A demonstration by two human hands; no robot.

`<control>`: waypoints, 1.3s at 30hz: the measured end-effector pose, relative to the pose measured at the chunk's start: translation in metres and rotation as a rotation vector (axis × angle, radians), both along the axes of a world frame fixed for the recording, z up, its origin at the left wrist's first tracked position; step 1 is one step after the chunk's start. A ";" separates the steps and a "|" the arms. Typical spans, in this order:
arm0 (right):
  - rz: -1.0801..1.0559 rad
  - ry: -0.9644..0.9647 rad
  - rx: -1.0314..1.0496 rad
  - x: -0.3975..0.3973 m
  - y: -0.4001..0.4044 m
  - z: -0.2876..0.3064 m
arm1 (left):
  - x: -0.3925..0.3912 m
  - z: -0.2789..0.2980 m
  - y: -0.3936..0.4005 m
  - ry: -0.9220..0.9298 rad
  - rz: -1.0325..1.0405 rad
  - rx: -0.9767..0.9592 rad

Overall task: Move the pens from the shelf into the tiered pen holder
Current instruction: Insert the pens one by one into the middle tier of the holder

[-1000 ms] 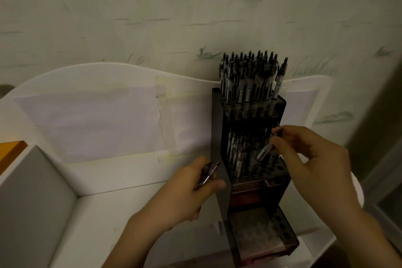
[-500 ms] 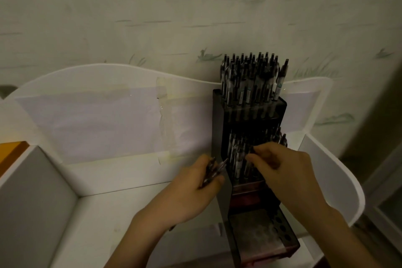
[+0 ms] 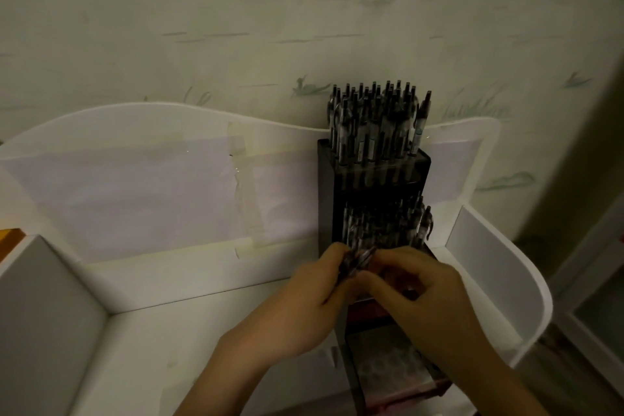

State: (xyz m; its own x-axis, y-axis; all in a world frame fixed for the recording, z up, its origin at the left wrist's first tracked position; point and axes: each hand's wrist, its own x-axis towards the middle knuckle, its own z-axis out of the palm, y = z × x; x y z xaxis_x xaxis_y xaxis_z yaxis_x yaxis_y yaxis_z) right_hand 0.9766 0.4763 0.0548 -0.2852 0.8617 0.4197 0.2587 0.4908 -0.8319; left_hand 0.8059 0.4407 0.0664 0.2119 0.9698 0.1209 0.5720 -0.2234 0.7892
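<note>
A dark tiered pen holder (image 3: 326, 179) stands at the right of a white shelf (image 3: 189, 341). Its top tier is packed with upright pens (image 3: 374, 118), and its middle tier also holds several pens (image 3: 381, 226). The lowest tier (image 3: 385, 365) shows empty holes. My left hand (image 3: 304, 300) grips a small bunch of pens (image 3: 359, 257) just in front of the middle tier. My right hand (image 3: 418, 290) meets it there, its fingertips pinching at that bunch. Which pen it has hold of is hidden by the fingers.
The shelf has a curved white back panel (image 3: 135, 132) with taped paper (image 3: 128, 196), a grey divider (image 3: 44, 307) at the left and a rounded white side wall (image 3: 506, 280) at the right. Painted wallpaper rises behind. An orange object (image 3: 8, 238) shows at the far left.
My right hand moved left and down from the middle tier to the pens in my left hand. My left hand rose slightly toward the holder; the two hands now touch.
</note>
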 end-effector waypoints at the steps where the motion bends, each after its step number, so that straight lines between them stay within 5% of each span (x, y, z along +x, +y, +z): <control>1: 0.002 0.068 -0.059 -0.001 0.000 0.000 | 0.001 0.000 0.001 0.014 -0.002 -0.004; 7: 0.007 0.314 -0.319 0.008 0.000 0.002 | 0.007 0.000 0.002 0.025 -0.054 -0.021; 13: -0.106 0.502 -0.177 0.030 0.009 0.029 | -0.002 -0.006 0.003 0.046 -0.043 -0.097; 25: -0.250 0.046 0.161 0.027 0.023 0.024 | -0.008 0.005 0.006 -0.077 0.106 0.055; 39: -0.265 -0.107 0.114 0.011 0.033 -0.015 | -0.012 0.002 0.001 0.015 0.108 -0.007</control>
State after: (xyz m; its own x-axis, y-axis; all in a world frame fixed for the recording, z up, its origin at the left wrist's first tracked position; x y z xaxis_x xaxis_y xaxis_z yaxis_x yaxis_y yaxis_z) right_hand 0.9875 0.5098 0.0402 -0.1044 0.8612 0.4974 0.4730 0.4830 -0.7369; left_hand 0.7938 0.4419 0.0686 0.1078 0.9879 0.1113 0.6043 -0.1540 0.7817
